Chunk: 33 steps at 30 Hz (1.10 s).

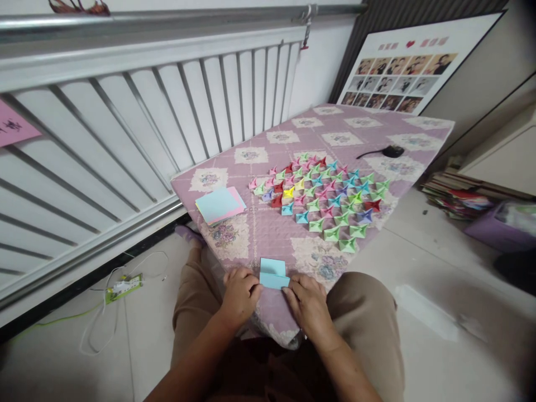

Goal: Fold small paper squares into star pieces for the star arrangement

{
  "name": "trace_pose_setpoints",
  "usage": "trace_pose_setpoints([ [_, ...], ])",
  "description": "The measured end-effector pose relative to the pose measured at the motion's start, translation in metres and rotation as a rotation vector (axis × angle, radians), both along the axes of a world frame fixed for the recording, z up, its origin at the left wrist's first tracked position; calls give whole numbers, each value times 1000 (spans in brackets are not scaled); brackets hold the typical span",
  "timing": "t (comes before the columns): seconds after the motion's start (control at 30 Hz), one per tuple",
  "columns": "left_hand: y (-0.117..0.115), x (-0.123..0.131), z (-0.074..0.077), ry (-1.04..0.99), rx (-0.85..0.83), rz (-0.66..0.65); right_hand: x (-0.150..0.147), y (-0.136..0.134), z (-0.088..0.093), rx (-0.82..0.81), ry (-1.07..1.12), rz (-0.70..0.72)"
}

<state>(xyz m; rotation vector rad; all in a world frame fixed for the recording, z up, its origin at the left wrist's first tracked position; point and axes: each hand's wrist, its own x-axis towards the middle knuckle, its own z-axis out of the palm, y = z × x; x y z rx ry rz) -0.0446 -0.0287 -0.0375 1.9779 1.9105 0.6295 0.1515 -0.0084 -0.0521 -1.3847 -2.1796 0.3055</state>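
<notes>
Light-blue paper [273, 274], part-folded, on floral tablecloth [270, 237]

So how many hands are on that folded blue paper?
2. The left hand touches the left edge of the folded blue paper; the right hand is at its right edge. No other hands show.

White radiator [151, 92], photo board [408, 67]

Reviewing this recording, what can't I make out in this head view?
All in the head view:
Blue paper: underside, hidden by the sheet itself.
Left hand and right hand: whether they pinch or merely touch it; their own fingers cover the contact.
Paper stack: lower sheets, mostly covered by the top ones.
Pink note: cut off by the left edge.
Photo board: lettering, too small and blurred.
</notes>
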Motion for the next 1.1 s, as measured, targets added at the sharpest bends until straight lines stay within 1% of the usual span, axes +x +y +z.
trace_pose_setpoints([
  [0.2, 5, 6, 2, 23, -63, 60, -7, 3, 0, 3, -15, -133],
  [0.4, 12, 10, 11, 122, -150, 75, -12, 5, 7, -13, -82, -202],
  [0.5, 15, 11, 14, 164, -188, 74, -13, 7, 10, -29, -113, -217],
  [0.63, 19, 12, 15, 207, -223, 68, -15, 11, 12, -40, -155, -235],
  [1.1, 27, 11, 20, 281, -272, 18, -17, 17, 20, -119, -264, -243],
])
